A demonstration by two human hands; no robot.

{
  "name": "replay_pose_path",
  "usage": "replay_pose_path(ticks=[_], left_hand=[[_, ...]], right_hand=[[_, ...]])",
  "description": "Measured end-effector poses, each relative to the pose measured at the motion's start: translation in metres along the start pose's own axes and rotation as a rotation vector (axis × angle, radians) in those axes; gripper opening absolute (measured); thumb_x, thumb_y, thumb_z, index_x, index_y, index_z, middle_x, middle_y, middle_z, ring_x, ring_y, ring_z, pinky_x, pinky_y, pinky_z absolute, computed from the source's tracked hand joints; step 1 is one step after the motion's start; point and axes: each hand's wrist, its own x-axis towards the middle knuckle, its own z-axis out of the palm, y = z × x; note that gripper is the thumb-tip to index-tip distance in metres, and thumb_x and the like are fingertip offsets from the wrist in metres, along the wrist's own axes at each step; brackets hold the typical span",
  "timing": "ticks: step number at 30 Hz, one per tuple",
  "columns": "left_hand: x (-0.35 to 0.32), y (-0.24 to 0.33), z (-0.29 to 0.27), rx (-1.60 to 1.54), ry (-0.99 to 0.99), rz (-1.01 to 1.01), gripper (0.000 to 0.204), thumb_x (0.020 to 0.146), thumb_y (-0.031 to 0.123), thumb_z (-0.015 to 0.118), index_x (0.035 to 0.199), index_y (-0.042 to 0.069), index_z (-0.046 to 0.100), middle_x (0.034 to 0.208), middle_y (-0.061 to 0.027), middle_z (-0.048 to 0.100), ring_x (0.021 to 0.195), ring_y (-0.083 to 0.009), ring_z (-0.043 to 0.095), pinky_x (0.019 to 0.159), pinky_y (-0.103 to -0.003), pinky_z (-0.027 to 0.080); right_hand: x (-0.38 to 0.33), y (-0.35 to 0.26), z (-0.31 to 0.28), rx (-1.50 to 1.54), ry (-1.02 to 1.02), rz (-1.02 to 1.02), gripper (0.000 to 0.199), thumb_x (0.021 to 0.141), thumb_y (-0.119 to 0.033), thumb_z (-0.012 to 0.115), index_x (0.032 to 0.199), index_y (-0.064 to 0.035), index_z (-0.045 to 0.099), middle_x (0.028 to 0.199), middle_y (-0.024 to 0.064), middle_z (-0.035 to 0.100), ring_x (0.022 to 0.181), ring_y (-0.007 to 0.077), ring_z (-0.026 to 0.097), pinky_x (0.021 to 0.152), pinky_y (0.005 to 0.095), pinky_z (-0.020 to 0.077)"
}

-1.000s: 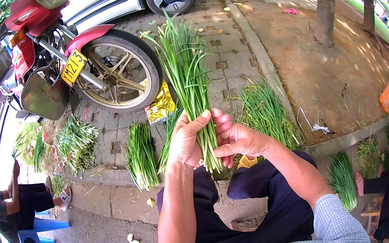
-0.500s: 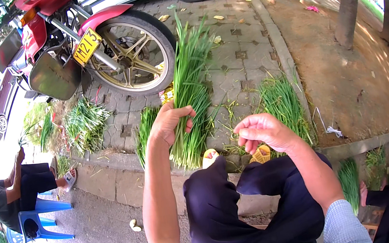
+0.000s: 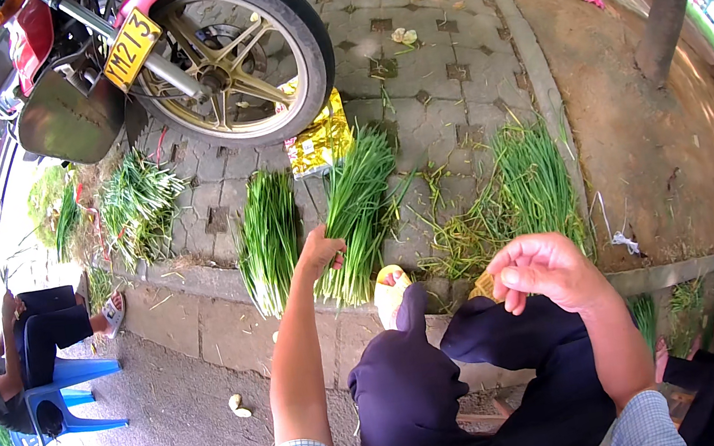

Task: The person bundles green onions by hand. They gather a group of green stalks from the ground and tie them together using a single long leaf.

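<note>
My left hand (image 3: 323,252) is at the left edge of a bunch of long green chives (image 3: 360,209) lying on the paving, its fingers curled round some stalks near the pale lower ends. Just left of that hand lies another neat bunch of chives (image 3: 270,235). My right hand (image 3: 551,273) hovers over my right knee, thumb and fingers bent together; whatever may be inside them is hidden. Beyond it, a looser heap of chives (image 3: 538,179) rests by the curb, with scattered yellowish trimmings (image 3: 460,245) on its left.
A red motorcycle's front wheel (image 3: 239,66) stands beyond the bunches, with a yellow packet (image 3: 323,141) beside it. At left, a person sits on a blue plastic chair (image 3: 62,397) near another chive pile (image 3: 140,203). Tree trunks (image 3: 664,16) rise at right; another person's arms show at the right rim.
The chives at my left hand, upright and blurred before, now lie lower on the ground. My right hand has shifted right and slightly nearer. The view has tilted downward.
</note>
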Motion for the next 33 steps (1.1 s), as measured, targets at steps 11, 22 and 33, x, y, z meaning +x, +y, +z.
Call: replay_pose_path(ticks=[11,22,33], left_hand=[[0.033,-0.086,0.017,0.606,0.440,0.189,0.046,0.076,0.011,0.057,0.118,-0.007,0.051,0.107,-0.0291,0.060,0.101,-0.0434,0.057,0.088,-0.044,0.046],[0.034,-0.111,0.048,0.821,0.530,0.091,0.056,0.077,0.013,0.065,0.127,0.004,0.042,0.120,-0.0220,0.050,0.111,-0.0384,0.051,0.091,-0.045,0.044],[0.014,-0.084,0.021,0.883,0.375,0.131,0.061,0.074,0.033,0.068,0.125,0.004,0.048,0.102,-0.0186,0.063,0.098,-0.0345,0.060,0.086,-0.043,0.047]], right_hand=[[-0.001,0.014,-0.008,-0.005,-0.062,0.012,0.028,0.091,-0.011,0.060,0.112,0.0059,0.055,0.093,0.0077,0.063,0.080,0.0105,0.061,0.071,0.0245,0.0521],[-0.002,0.007,-0.015,-0.041,0.004,-0.026,0.027,0.091,-0.012,0.060,0.111,0.0060,0.055,0.092,0.0061,0.062,0.078,0.0089,0.060,0.070,0.0240,0.0509],[0.008,-0.001,-0.055,-0.226,0.464,-0.165,0.026,0.089,-0.017,0.062,0.104,0.0039,0.059,0.084,0.0048,0.064,0.070,0.0084,0.061,0.061,0.0221,0.0510]])
